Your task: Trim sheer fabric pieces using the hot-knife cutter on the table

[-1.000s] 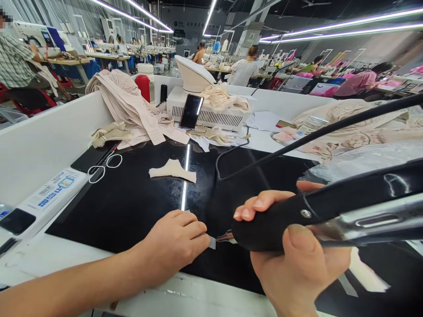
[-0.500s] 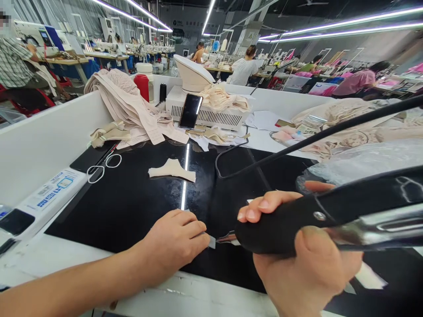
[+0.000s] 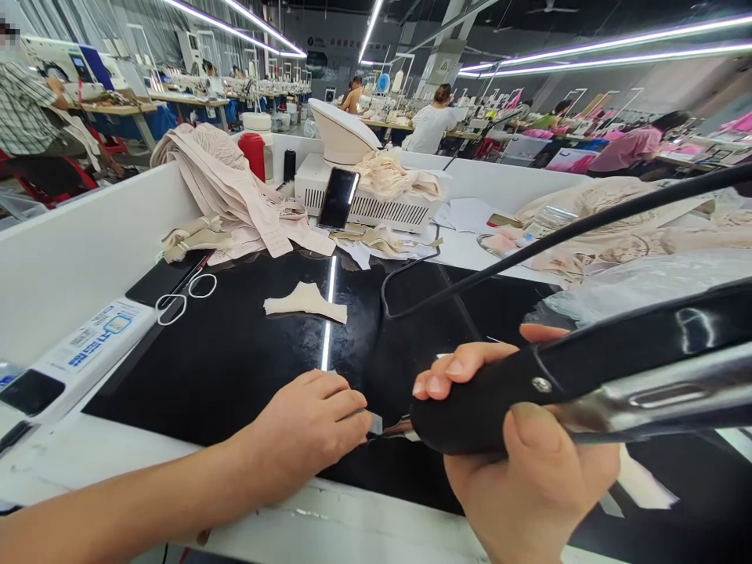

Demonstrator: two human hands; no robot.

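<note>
My right hand (image 3: 529, 470) is wrapped round the black handle of what looks like an electric iron (image 3: 611, 352), with a chrome metal part below the handle. Its narrow metal tip shows just left of the handle, close to my left fingers. My left hand (image 3: 320, 427) rests on the black work surface (image 3: 235, 376) with fingers curled down over a small grey strip (image 3: 376, 424); only the strip's end shows beyond the fingertips. A cream fabric piece (image 3: 305, 303) lies flat farther back. Pale fabric scraps (image 3: 643, 478) lie beneath the tool on the right.
A black cord (image 3: 482, 274) arcs across the right side. Beige fabric strips (image 3: 235, 180) heap at back left, near a white scale (image 3: 364, 204) with a phone (image 3: 339, 197) leaning on it. White elastic loops (image 3: 186, 298) and a white box (image 3: 97, 345) lie left. Clear plastic (image 3: 658, 286) lies right.
My right hand and the iron have shifted slightly left, bringing the metal tip closer to the grey strip. The left hand has barely moved.
</note>
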